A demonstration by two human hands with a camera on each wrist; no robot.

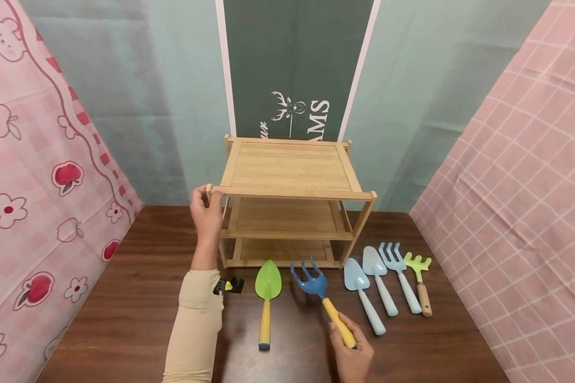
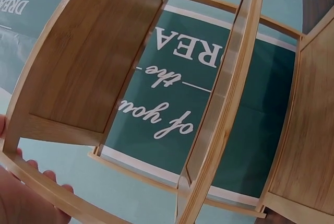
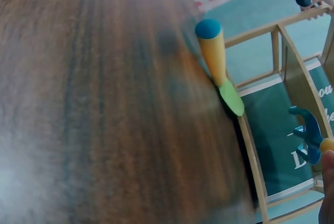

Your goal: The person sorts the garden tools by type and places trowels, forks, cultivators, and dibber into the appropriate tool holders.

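Observation:
A three-tier wooden shelf rack [image 1: 292,167] stands at the back of the table. My left hand [image 1: 208,213] grips its upper front left corner, fingers curled round the frame, as the left wrist view also shows. In my right hand [image 1: 351,348] is a hand fork with blue tines [image 1: 313,283] and a yellow handle, held by the handle with its tines pointing at the rack's lower front. A green trowel [image 1: 268,282] with a yellow handle lies between my two arms, blade toward the rack. In the right wrist view only a bit of the right hand [image 3: 327,187] shows.
Right of the fork lie two pale blue trowels [image 1: 356,276], a pale blue hand fork [image 1: 397,266] and a small green rake [image 1: 418,265] with a wooden handle. Patterned cloths [image 1: 522,175] hang at both sides, and a green-grey cloth [image 1: 124,106] hangs behind the rack.

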